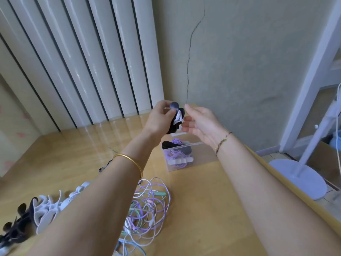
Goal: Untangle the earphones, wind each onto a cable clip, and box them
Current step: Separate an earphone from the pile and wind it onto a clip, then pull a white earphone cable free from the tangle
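Black cable clip [175, 126] gripped in left hand [159, 120], right hand [201, 124] beside it, fingers relaxed, empty

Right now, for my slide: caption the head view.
Left hand holds a black clip near the clear box, right hand open.

Pale wooden surface [203, 209]; glossy white ribbed panels [83, 61] beside cracked grey-green wall [239, 61]; round white stand base [302, 178] on floor.

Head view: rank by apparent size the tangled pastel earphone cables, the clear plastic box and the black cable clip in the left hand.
1. tangled pastel earphone cables, though they lie nearest the camera, which inflates them
2. clear plastic box
3. black cable clip, gripped by the left hand
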A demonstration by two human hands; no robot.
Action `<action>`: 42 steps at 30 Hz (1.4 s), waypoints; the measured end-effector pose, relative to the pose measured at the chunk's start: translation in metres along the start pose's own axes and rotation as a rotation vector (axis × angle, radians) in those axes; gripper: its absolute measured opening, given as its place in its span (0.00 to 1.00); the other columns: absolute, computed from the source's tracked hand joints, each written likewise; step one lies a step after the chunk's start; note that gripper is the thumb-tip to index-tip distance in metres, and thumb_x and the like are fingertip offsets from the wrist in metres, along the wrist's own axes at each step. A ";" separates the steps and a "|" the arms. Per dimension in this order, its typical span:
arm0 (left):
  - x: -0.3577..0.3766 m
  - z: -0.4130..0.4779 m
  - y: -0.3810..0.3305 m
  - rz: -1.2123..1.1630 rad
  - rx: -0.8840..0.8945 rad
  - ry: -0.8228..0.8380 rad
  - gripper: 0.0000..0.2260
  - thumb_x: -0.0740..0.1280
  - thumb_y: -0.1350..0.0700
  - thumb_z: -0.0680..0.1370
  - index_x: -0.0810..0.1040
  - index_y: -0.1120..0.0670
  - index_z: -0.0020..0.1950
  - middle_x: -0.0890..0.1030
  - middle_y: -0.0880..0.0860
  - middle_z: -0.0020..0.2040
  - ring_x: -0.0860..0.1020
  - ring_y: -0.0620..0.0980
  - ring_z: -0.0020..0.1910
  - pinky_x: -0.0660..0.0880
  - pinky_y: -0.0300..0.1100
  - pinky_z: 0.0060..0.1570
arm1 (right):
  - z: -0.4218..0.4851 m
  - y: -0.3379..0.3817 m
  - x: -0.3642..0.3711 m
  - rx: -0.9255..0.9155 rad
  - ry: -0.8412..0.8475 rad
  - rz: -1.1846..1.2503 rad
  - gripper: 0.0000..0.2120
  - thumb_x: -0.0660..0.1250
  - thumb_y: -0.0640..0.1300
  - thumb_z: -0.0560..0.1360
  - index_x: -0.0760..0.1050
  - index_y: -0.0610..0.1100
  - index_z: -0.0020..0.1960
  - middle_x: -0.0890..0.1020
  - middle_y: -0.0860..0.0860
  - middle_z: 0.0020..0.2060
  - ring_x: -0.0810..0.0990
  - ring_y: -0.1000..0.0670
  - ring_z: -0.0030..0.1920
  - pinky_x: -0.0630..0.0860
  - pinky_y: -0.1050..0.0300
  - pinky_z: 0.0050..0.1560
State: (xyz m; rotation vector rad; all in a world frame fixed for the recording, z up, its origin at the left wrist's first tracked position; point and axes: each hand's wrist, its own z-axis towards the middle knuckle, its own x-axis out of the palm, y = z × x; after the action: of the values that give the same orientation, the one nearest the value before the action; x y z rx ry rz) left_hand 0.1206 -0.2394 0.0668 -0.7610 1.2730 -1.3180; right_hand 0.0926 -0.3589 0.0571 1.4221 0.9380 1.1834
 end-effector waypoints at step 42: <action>-0.111 -0.097 0.011 0.306 -0.139 -0.002 0.10 0.63 0.69 0.76 0.76 0.57 0.52 0.79 0.55 0.48 0.77 0.50 0.45 0.76 0.36 0.39 | -0.053 -0.010 0.049 -0.477 0.110 -0.914 0.11 0.63 0.31 0.73 0.73 0.46 0.47 0.79 0.49 0.42 0.78 0.49 0.45 0.76 0.55 0.50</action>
State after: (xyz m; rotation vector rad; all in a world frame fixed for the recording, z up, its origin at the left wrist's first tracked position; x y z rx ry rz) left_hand 0.0533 -0.1082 0.0607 -0.6325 1.4277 -0.9903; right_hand 0.0518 -0.2988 0.0566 0.4359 1.1078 0.7029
